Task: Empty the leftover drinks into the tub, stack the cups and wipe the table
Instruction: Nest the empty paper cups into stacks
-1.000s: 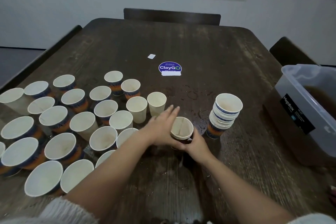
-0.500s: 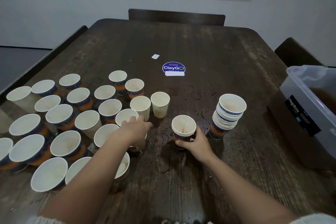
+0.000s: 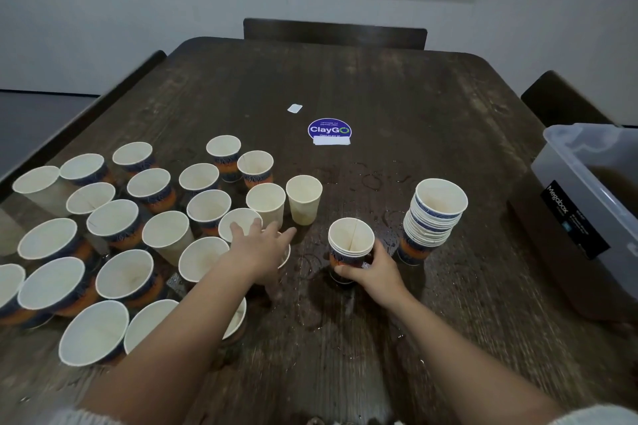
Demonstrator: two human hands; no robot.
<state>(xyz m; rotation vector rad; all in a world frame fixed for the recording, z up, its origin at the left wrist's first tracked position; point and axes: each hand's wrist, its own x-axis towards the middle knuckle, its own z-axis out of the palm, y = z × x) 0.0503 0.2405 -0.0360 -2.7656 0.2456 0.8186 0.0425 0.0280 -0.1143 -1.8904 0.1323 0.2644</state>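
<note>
- Since a moment ago the left hand has left the small stack and reached over a cup in the loose crowd, fingers spread on its rim.
- Right hand has its grip curled round the small stack's base; about three nested cups stand upright, mouths up.
- Taller stack leans slightly, just right of it.
- Roughly two dozen single cups stand upright on the wet table.
- Tub sits at the right edge, brown liquid inside.

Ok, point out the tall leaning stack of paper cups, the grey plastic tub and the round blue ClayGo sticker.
Tall leaning stack of paper cups (image 3: 431, 228): head view, ribbed rims mid-stack.
Grey plastic tub (image 3: 566, 183): head view, near side wall.
Round blue ClayGo sticker (image 3: 329, 129): head view, centre lettering.
</note>
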